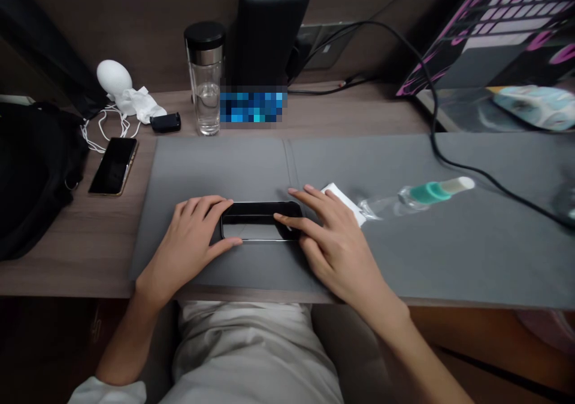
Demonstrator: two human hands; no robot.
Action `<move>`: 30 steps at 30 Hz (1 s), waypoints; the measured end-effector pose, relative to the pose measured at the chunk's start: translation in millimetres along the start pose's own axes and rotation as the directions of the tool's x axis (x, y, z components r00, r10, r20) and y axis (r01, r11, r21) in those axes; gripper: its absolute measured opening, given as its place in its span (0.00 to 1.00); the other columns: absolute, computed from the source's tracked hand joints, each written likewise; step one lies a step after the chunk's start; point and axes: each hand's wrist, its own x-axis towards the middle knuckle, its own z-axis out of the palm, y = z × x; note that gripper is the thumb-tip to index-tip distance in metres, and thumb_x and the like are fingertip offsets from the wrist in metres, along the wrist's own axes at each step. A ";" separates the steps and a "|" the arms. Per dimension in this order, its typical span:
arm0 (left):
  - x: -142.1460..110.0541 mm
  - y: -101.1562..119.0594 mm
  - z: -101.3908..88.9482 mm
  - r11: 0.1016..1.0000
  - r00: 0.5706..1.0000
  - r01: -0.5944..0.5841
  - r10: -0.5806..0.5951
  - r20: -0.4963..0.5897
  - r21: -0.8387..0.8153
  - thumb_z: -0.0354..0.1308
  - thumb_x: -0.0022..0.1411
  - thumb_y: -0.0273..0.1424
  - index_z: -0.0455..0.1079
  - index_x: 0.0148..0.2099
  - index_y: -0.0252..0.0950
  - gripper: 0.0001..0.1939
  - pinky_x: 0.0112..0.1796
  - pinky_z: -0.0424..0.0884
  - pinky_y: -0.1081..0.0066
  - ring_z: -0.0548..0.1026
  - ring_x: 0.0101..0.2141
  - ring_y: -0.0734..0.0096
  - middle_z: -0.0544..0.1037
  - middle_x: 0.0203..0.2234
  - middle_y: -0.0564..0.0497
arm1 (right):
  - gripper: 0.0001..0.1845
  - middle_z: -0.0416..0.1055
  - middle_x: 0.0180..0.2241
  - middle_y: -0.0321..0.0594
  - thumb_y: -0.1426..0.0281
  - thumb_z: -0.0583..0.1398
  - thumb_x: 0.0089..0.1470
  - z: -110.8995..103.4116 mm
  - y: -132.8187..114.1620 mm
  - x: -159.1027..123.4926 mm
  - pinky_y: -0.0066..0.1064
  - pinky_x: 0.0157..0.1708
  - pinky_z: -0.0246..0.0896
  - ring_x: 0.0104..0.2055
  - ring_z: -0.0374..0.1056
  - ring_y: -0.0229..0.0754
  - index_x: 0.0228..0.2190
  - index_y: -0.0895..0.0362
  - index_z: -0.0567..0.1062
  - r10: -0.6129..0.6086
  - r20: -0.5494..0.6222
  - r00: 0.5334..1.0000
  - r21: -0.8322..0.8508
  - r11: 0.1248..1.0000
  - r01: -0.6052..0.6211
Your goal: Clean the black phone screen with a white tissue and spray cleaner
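Observation:
A black smartphone lies flat and sideways on the grey desk mat, its dark screen facing up with a pale reflection. My left hand grips its left end, thumb at the near edge and fingers at the far edge. Over the phone's right end, my right hand has its fingers spread, the index fingertip on or just above the glass. Beyond that hand lies a white packet or folded cloth, partly hidden by the fingers. A clear bottle with a green collar and white cap rests on its side to the right.
The grey desk mat covers much of the desk. Another phone, white cables and a black bag are at left. A glass water bottle and a dark tall device stand behind. A black cable crosses at right.

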 end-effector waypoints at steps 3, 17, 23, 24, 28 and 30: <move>-0.6 0.6 -0.1 1.000 1.000 0.002 -0.002 0.001 -0.003 0.60 0.74 0.48 0.62 0.71 0.40 0.31 0.61 0.63 0.54 0.69 0.62 0.54 0.72 0.65 0.44 | 0.25 0.67 0.69 0.49 0.79 0.52 0.64 -5.8 8.6 -7.8 0.68 0.71 0.55 0.75 0.57 0.58 0.55 0.51 0.79 0.025 -0.020 0.999 -0.002 1.000 -0.025; 0.2 1.2 -1.4 1.000 1.000 0.022 -0.021 0.014 -0.021 0.61 0.73 0.48 0.62 0.70 0.40 0.31 0.61 0.63 0.53 0.69 0.62 0.53 0.72 0.64 0.43 | 0.24 0.79 0.58 0.48 0.69 0.57 0.71 -21.6 23.6 -14.3 0.53 0.56 0.75 0.59 0.77 0.58 0.65 0.51 0.72 0.203 -0.196 0.959 -0.198 0.950 -0.241; -0.1 1.5 -1.1 1.000 0.999 0.022 -0.021 0.026 -0.015 0.59 0.74 0.49 0.60 0.71 0.41 0.31 0.62 0.62 0.54 0.68 0.63 0.54 0.71 0.65 0.44 | 0.17 0.83 0.52 0.48 0.67 0.59 0.71 -12.4 24.8 -18.2 0.46 0.44 0.78 0.49 0.82 0.56 0.57 0.55 0.78 0.156 -0.195 0.968 -0.333 0.918 -0.215; 0.1 1.6 -1.3 1.000 0.999 0.022 -0.022 0.027 -0.016 0.59 0.74 0.49 0.60 0.71 0.41 0.31 0.62 0.62 0.54 0.68 0.63 0.54 0.71 0.65 0.44 | 0.17 0.84 0.51 0.48 0.66 0.59 0.71 -11.7 25.7 -19.2 0.45 0.43 0.79 0.48 0.83 0.56 0.57 0.55 0.78 0.146 -0.210 0.967 -0.350 0.912 -0.214; 0.5 1.8 -2.3 1.000 0.999 0.019 -0.019 0.027 -0.013 0.59 0.74 0.49 0.61 0.71 0.41 0.31 0.62 0.62 0.53 0.69 0.62 0.53 0.71 0.65 0.44 | 0.16 0.83 0.52 0.51 0.66 0.59 0.71 -9.4 28.0 -21.9 0.47 0.43 0.79 0.50 0.83 0.58 0.56 0.57 0.79 0.167 -0.213 0.963 -0.369 0.899 -0.237; 0.5 1.9 -2.7 1.000 1.000 0.017 -0.017 0.022 -0.014 0.59 0.74 0.49 0.61 0.70 0.40 0.31 0.62 0.63 0.53 0.69 0.62 0.53 0.71 0.65 0.43 | 0.16 0.82 0.54 0.52 0.67 0.58 0.71 -7.8 28.7 -22.6 0.48 0.43 0.79 0.52 0.82 0.60 0.55 0.58 0.79 0.200 -0.204 0.958 -0.371 0.890 -0.264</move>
